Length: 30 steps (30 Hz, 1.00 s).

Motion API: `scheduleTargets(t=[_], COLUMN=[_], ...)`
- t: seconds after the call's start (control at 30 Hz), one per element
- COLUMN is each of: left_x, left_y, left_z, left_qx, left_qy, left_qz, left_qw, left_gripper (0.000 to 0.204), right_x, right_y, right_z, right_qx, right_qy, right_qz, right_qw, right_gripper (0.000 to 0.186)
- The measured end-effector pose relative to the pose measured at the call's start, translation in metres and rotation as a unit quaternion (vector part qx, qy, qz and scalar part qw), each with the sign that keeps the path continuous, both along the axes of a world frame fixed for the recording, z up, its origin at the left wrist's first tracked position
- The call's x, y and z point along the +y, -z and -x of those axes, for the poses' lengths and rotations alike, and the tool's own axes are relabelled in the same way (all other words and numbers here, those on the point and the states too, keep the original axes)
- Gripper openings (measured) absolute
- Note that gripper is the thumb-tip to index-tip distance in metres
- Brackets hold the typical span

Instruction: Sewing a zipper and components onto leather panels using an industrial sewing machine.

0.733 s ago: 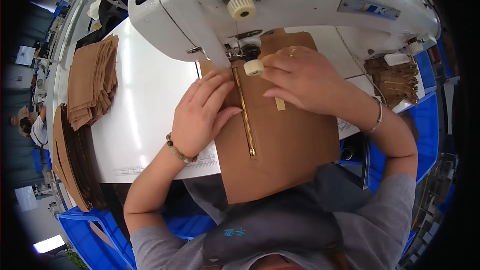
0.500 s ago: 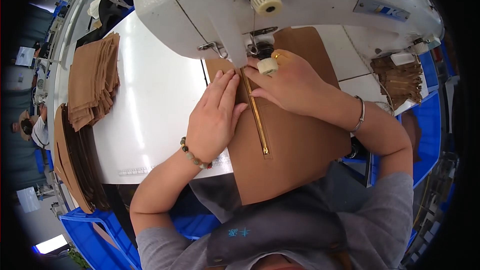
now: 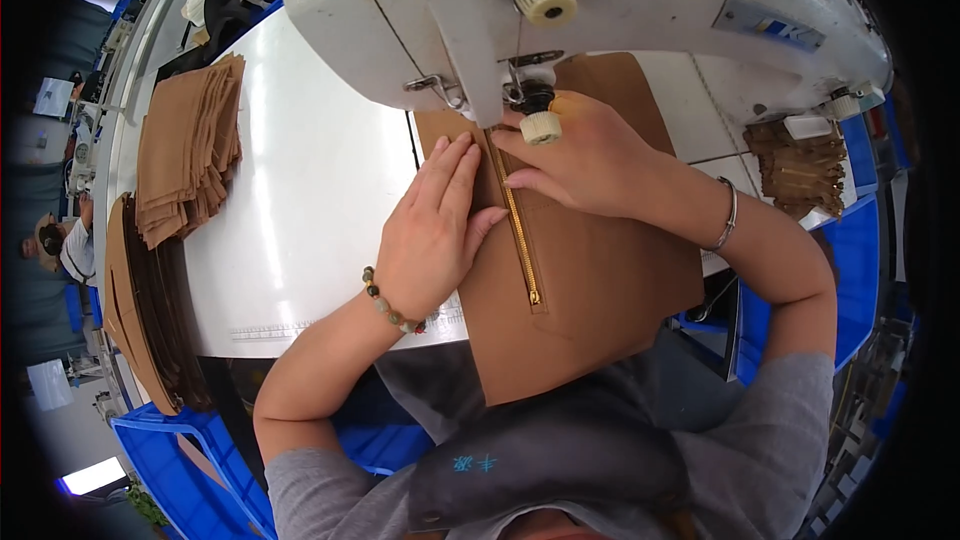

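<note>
A brown leather-like panel [image 3: 600,270] lies under the head of a white sewing machine [image 3: 440,30], its near edge hanging over the table front toward my lap. A gold-toothed zipper [image 3: 521,240] is set in a narrow slot along it, the slider at the near end. My left hand [image 3: 437,215] rests flat on the panel left of the zipper, fingers stretched toward the needle area and thumb spread. My right hand [image 3: 575,155] lies on the panel right of the zipper, thumb beside the teeth. The machine's presser parts and a cream knob [image 3: 541,128] hide some of its fingertips.
A stack of brown pieces [image 3: 190,145] sits on the white table [image 3: 300,230] at left, with curved brown panels [image 3: 150,310] near its edge. Several zipper strips [image 3: 800,165] lie at right. Blue bins [image 3: 185,470] stand below. Another person [image 3: 75,245] sits far left.
The view has shifted slightly. My left thumb has spread a little farther from the fingers, toward the zipper. Both hands otherwise stay in nearly the same place on the panel.
</note>
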<state>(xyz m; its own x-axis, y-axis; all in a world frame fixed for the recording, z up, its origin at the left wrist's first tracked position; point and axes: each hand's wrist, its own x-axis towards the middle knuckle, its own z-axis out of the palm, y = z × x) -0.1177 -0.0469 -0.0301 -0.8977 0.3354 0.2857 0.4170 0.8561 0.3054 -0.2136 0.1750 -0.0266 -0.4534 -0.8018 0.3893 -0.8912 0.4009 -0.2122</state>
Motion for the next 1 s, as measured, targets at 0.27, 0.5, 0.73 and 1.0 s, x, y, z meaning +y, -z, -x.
scheduleTargets(t=[0.27,0.5,0.73,1.0], left_x=[-0.001,-0.002,-0.002,-0.004], left_y=[-0.003,-0.010,-0.013,-0.009], left_z=[0.004,0.009,0.010,0.009], left_qx=[0.015,0.003,0.019,0.010], left_qy=[0.029,0.049,0.051,0.042], left_qz=[0.027,0.078,0.096,0.068], left_qw=[0.999,0.996,0.994,0.997], left_gripper=[0.086,0.085,0.084,0.083], right_x=[-0.004,-0.004,-0.005,0.001], right_y=[0.002,0.004,0.005,0.001], right_z=[-0.003,-0.005,-0.003,-0.007], right_qx=[0.050,0.047,0.065,0.150], right_qy=[0.003,0.012,0.013,0.074], right_qz=[-0.002,0.007,0.014,-0.006], right_qw=[0.999,0.999,0.998,0.986], right_gripper=[0.038,0.037,0.035,0.045])
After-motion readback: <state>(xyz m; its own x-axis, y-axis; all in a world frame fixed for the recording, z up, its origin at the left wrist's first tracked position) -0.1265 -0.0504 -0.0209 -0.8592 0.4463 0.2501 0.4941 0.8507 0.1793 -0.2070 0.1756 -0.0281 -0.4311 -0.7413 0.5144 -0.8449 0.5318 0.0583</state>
